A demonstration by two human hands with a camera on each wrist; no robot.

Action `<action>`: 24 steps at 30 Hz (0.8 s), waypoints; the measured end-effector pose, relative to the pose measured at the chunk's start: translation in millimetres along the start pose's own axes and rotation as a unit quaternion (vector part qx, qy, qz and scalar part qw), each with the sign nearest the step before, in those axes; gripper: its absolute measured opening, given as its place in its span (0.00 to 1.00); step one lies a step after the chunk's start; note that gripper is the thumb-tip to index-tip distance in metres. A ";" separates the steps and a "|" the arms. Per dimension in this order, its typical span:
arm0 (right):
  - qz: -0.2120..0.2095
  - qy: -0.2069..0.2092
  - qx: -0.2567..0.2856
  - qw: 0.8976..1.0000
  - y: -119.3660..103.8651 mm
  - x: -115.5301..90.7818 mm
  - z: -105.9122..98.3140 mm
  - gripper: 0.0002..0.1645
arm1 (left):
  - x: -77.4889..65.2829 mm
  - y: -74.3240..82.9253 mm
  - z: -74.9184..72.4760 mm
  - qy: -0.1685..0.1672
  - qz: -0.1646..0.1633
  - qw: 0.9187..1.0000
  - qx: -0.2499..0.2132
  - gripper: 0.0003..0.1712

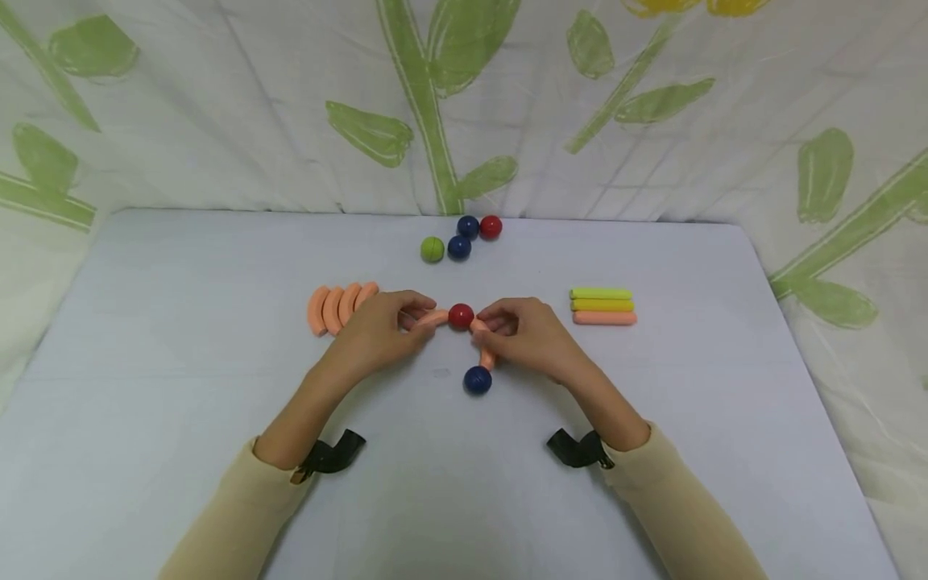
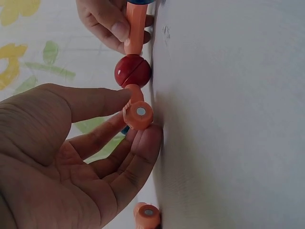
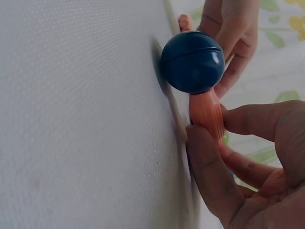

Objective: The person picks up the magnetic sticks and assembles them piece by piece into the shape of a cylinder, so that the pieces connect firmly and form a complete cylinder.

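Pale tabletop (image 1: pixel 435 483): two hands (image 1: pixel 377 330) (image 1: pixel 532 338) pinch two orange pieces (image 1: pixel 435 317) (image 1: pixel 487 358), seemingly curved.

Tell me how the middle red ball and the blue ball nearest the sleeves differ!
The red ball sits between two orange pieces; the blue ball sits at one piece's end. The red ball lies farther from the sleeves, the blue ball nearer. Both are round and shiny.

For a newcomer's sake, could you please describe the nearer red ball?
On the pale table, look between the left hand and right hand. The red ball there sits between two orange pieces; the other red ball lies farther back.
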State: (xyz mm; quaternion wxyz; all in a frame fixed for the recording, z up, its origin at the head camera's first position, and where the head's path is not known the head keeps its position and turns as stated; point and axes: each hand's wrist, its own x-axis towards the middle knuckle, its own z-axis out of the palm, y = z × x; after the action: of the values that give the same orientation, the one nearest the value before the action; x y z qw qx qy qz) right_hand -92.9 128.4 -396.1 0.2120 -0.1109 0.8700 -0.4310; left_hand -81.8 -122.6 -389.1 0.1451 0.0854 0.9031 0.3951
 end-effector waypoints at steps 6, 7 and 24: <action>0.000 0.003 -0.021 1.000 -2.0 -0.3 -0.1 0.14 | 0.4 -0.8 1.6 -0.005 -0.005 1.000 0.015 0.19; -0.002 0.006 -0.027 1.000 -2.2 -0.6 -0.3 0.13 | 0.6 -0.6 2.0 -0.007 -0.006 1.000 0.016 0.19; -0.188 0.005 -0.050 0.981 9.5 5.6 6.6 0.19 | 3.1 4.8 14.1 0.036 0.052 0.998 0.002 0.22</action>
State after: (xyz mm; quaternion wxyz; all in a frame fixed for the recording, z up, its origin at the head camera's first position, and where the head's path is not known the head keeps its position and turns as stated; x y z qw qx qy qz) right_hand -94.8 127.4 -408.8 0.1176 -0.2807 0.8553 -0.4193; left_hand -79.9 -108.9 -395.3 0.0914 0.1177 0.9029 0.4032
